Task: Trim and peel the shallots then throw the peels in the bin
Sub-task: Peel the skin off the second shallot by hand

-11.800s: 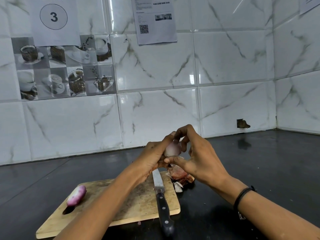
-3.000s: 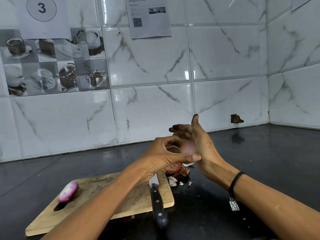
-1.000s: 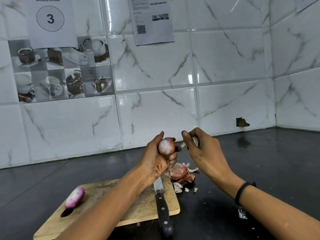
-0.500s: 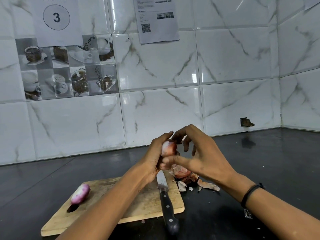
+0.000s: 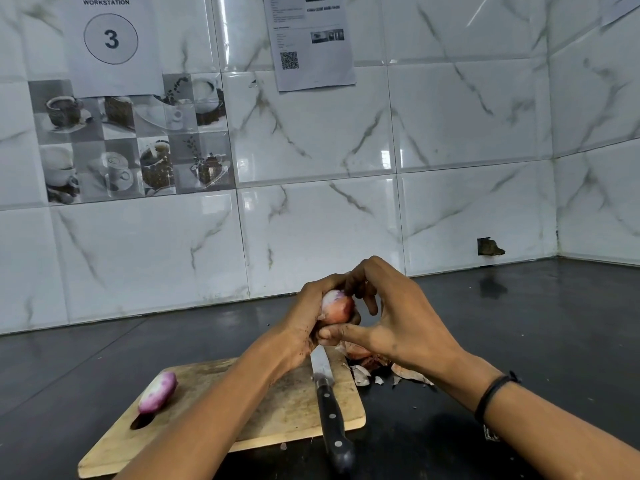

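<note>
A: Presently, where is the work piece?
B: The held shallot (image 5: 336, 308) sits above the far right corner of the cutting board (image 5: 277, 410). The left hand (image 5: 304, 323) has its grip closed round it; the right hand (image 5: 398, 327) keeps a narrow grip, thumb beneath and fingertips on top, picking at brown skin.
A: Hazards?
B: The knife (image 5: 329, 403) lies along the board's right edge, directly under the hands, its handle overhanging the near edge. A slipped shallot or a lowered forearm could knock it. The peels (image 5: 381, 368) lie on the counter (image 5: 519, 341) off the board's right side and could scatter when gathered.
A: Count?
B: Two shallots, one of them a peeled shallot (image 5: 157, 393) at the board's left end; one knife; one board; one loose heap of peels; no bin in view
</note>
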